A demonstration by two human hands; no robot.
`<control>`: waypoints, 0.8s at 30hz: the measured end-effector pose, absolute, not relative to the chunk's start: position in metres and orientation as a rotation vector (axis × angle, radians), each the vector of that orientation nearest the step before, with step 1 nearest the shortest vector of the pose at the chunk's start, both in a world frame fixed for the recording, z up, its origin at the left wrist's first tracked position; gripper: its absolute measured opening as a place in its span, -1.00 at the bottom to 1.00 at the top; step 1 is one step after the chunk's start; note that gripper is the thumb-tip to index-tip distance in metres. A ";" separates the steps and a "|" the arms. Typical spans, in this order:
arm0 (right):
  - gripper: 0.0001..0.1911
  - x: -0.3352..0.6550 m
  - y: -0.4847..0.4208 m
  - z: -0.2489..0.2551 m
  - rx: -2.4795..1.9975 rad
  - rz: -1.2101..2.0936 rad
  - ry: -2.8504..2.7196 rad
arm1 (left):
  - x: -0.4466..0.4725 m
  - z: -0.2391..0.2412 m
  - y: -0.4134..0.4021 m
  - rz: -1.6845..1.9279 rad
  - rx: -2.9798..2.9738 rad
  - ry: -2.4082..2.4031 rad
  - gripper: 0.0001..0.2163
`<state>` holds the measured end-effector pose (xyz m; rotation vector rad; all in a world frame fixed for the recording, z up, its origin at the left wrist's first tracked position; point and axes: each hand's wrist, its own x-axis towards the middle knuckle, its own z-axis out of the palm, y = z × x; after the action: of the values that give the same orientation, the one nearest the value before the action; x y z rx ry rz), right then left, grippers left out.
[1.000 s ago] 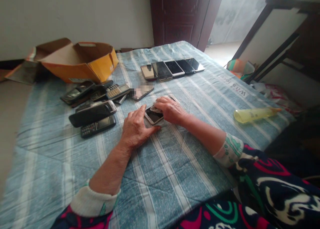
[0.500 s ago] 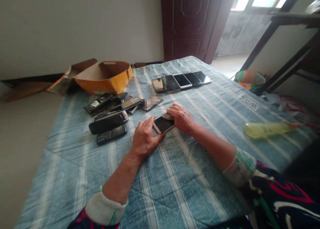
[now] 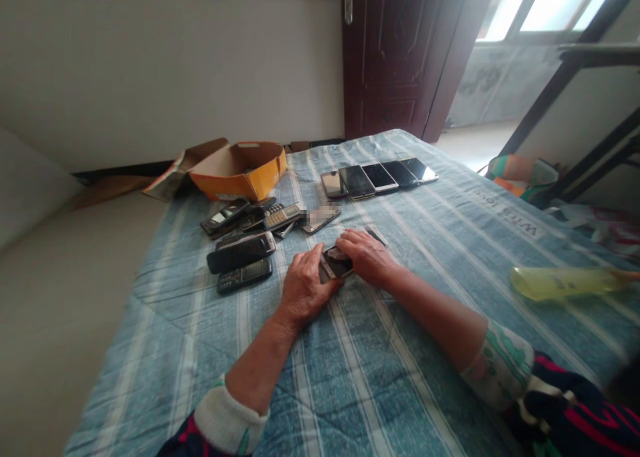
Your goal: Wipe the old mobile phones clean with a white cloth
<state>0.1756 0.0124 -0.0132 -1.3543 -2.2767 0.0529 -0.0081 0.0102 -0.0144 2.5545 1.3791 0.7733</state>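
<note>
A small smartphone [image 3: 336, 262] lies flat on the blue striped cloth [image 3: 380, 377] between both hands. My left hand [image 3: 303, 285] grips its near end with thumb and fingers. My right hand [image 3: 367, 256] presses a small whitish wad [image 3: 335, 252], perhaps a cloth, onto its screen with closed fingers. A row of several smartphones [image 3: 379, 176] lies farther back. A heap of old keypad phones [image 3: 245, 234] sits to the left of my hands.
An open orange cardboard box [image 3: 243, 168] stands at the cloth's back left corner. A yellow plastic bottle [image 3: 565, 282] lies on its side at the right. A dark wooden door [image 3: 400, 50] is behind, and a dark metal frame [image 3: 575, 117] stands at the right.
The camera has tilted up, so everything sits lower in view. My left hand has closed more tightly round the phone's end; my right hand keeps rubbing the screen.
</note>
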 end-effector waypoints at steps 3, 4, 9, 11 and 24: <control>-0.78 0.185 0.017 -0.013 -1.535 0.013 -2.181 | -0.007 -0.014 0.009 0.750 2.558 1.386 -0.36; -0.77 0.185 0.017 -0.013 -1.563 0.010 -2.165 | -0.007 -0.013 0.009 0.747 2.557 1.388 -0.36; -0.80 0.166 0.007 -0.009 -1.277 0.137 -2.299 | -0.008 -0.015 0.008 0.775 2.539 1.383 -0.38; -0.76 0.158 0.004 -0.009 -1.084 0.195 -2.358 | -0.009 -0.016 0.008 0.776 2.539 1.377 -0.38; -0.81 0.190 0.021 -0.008 -1.589 0.092 -2.221 | -0.008 -0.015 0.005 0.768 2.509 1.399 -0.35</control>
<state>0.1897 0.0207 -0.0080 -1.5888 -2.2214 0.0919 -0.0081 0.0053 -0.0148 2.5092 1.3986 0.7680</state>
